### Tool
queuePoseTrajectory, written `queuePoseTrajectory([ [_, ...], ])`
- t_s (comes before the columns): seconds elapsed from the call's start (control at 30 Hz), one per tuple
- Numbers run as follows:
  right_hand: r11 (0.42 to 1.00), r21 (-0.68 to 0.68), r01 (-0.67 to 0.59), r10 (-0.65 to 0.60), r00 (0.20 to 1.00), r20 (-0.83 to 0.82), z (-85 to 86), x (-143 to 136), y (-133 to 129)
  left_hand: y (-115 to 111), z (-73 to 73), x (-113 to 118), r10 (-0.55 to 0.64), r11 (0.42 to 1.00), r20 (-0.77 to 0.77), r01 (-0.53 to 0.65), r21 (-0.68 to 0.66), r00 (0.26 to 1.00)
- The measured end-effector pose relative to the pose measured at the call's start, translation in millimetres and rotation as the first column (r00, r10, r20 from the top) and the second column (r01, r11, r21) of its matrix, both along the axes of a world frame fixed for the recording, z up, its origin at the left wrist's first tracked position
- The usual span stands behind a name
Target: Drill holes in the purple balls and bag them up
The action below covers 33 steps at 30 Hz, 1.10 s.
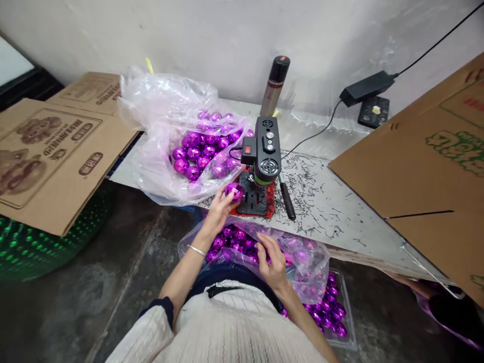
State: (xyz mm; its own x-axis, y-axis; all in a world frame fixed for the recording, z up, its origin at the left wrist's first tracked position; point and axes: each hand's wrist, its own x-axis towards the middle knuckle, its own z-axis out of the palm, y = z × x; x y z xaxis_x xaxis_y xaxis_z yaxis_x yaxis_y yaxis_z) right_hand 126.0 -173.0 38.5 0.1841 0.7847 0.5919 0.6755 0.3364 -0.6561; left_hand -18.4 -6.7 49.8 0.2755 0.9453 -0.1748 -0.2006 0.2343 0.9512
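Note:
My left hand (220, 212) grips a shiny purple mirror-ball ornament (234, 192) between thumb and fingers, close to the front left of a small black bench machine (267, 151). The machine has a red switch, round vents and a lever with a black handle (287, 200). My right hand (271, 259) hovers over the clear plastic bag (313, 257) at my lap, its fingers bent and drawn together; anything between them is too small to make out. Purple ornaments (239, 234) fill that bag. Another open plastic bag (159, 136) with similar ornaments (193, 154) lies on the table, left of the machine.
Small black bits (306, 191) litter the white table (355, 227). A spray can (275, 85) stands behind the machine; a cable runs to a power adapter (366, 88). Cardboard boxes flank both sides, left (56, 151) and right (423, 166). A clear tray (353, 322) of ornaments sits below.

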Motion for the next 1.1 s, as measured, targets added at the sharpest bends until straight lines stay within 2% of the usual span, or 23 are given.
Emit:
queuePoseTrajectory([
  [0.03,1.000,-0.007,-0.005,0.005,1.000,0.001,0.4,-1,-1,-5,-8.8,9,0.029,0.999,0.003,-0.029,-0.037,1.000],
  [0.1,1.000,-0.025,-0.012,0.012,1.000,-0.006,0.3,-4,-6,-8,-22.1,24,0.087,0.996,-0.043,-0.088,-0.019,0.995],
  [0.2,0.998,-0.057,-0.002,0.001,1.000,-0.027,-3.0,-9,-16,-3,-31.5,34,0.124,0.981,-0.175,-0.094,0.170,0.977],
  [0.3,0.997,-0.082,0.000,-0.004,0.999,-0.040,-8.8,-12,-25,2,-34.9,36,0.148,0.944,-0.318,-0.037,0.329,0.937],
  [0.47,0.994,-0.108,0.010,-0.015,0.999,-0.042,-12.7,-10,-30,5,-37.2,37,0.241,0.887,-0.544,0.045,0.459,0.804],
  [0.57,0.994,-0.103,0.030,-0.033,0.999,-0.033,-11.0,-6,-27,8,-35.7,38,0.256,0.840,-0.598,0.132,0.527,0.759],
  [0.67,0.996,-0.075,0.058,-0.059,0.998,-0.012,-6.6,4,-22,11,-37.6,43,0.263,0.793,-0.589,0.176,0.583,0.764],
  [0.77,0.993,0.011,0.113,-0.114,0.993,0.032,4.1,21,-13,12,-45.3,49,0.260,0.760,-0.553,0.186,0.622,0.792],
  [0.9,0.967,0.190,0.172,-0.185,0.981,0.052,30.6,48,13,14,-55.6,52,0.234,0.759,-0.532,0.189,0.623,0.813],
  [1.0,0.938,0.314,0.145,-0.182,0.979,0.091,55.1,61,43,14,-58.1,51,0.232,0.761,-0.526,0.184,0.622,0.818],
  [1.1,0.910,0.409,0.070,-0.165,0.965,0.202,77.4,61,74,14,-58.5,52,0.237,0.762,-0.522,0.177,0.623,0.820],
])
